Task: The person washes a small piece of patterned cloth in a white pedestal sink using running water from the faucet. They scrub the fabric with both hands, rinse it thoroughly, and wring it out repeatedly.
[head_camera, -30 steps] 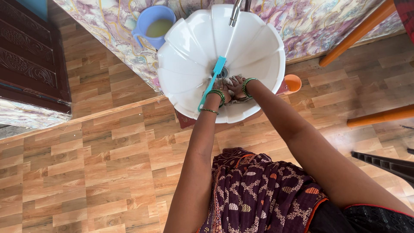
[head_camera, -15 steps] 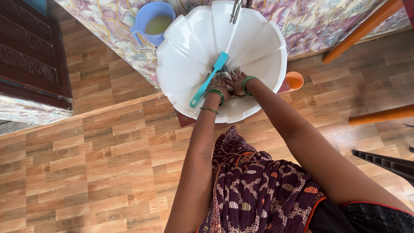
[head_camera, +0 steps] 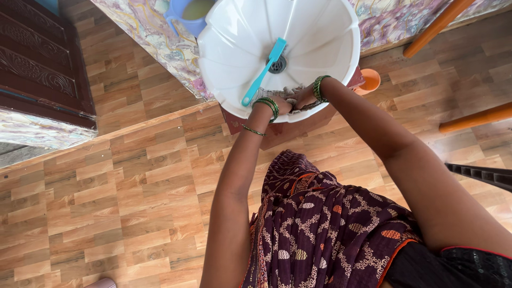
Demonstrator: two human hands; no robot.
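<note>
The left hand (head_camera: pixel 278 104) and right hand (head_camera: pixel 302 99) are both clenching around a crumpled cloth (head_camera: pixel 290 95) at the near rim of the white sink (head_camera: pixel 229 48), a turquoise brush (head_camera: pixel 262 73) lying slanted beside them over the drain (head_camera: pixel 277 64)

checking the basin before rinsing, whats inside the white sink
Inside the white sink: a teal brush across the drain, and a cloth under both hands; the hands partly cover it.

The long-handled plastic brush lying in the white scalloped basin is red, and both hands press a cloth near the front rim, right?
Not quite: the head view shows the long-handled plastic brush is turquoise. It lies in the white scalloped basin while the left hand and right hand press the cloth.
</note>
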